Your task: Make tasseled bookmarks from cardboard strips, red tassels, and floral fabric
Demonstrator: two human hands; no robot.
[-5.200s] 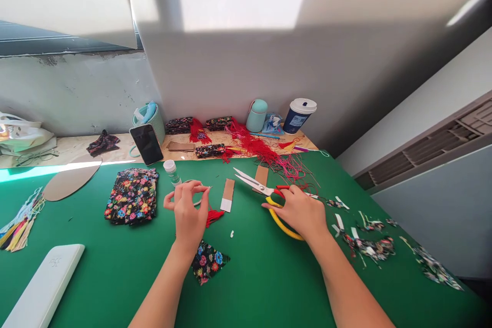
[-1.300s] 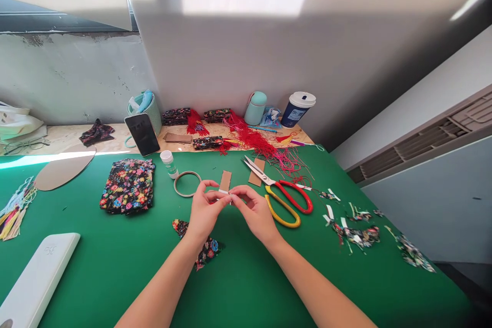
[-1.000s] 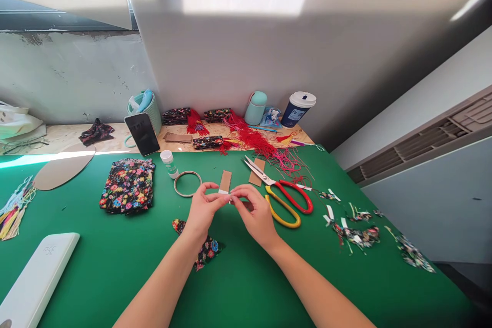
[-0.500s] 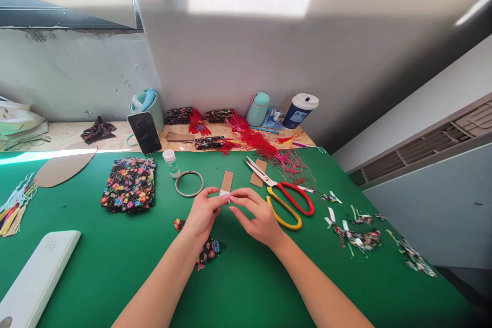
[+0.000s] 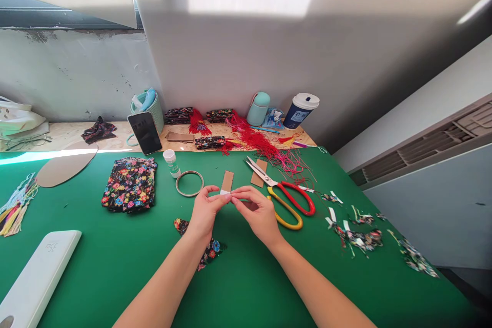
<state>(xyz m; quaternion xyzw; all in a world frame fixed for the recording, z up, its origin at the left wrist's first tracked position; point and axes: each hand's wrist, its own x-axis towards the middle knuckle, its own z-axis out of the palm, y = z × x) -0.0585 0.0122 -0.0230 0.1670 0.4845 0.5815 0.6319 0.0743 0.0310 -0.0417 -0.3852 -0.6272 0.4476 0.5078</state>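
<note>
Near the table's middle, my left hand [image 5: 206,210] is closed on a small brown cardboard strip [image 5: 227,181]. White tape or paper [image 5: 225,192] covers the strip's near end. My right hand [image 5: 258,211] pinches that white end, its thumb and forefinger meeting my left fingertips. What lies right between the fingertips is partly hidden. Under my left wrist a black floral cloth scrap [image 5: 212,253] lies flat on the green table surface [image 5: 246,292]. Scissors [image 5: 282,189] with one red and one yellow handle lie just right of my right hand, blades pointing away over another cardboard piece [image 5: 259,172].
Left of my hands are a metal ring [image 5: 189,184], a small white bottle [image 5: 171,163], stacked floral cloth [image 5: 129,184] and a white power bank [image 5: 42,277]. Behind stand a phone [image 5: 145,133], a mint flask [image 5: 258,109] and a lidded cup [image 5: 301,111]. Scraps [image 5: 359,238] lie right.
My right thumb has risen to press against the forefinger at the strip's white end, where it was apart before. My left hand stays nearly in place.
</note>
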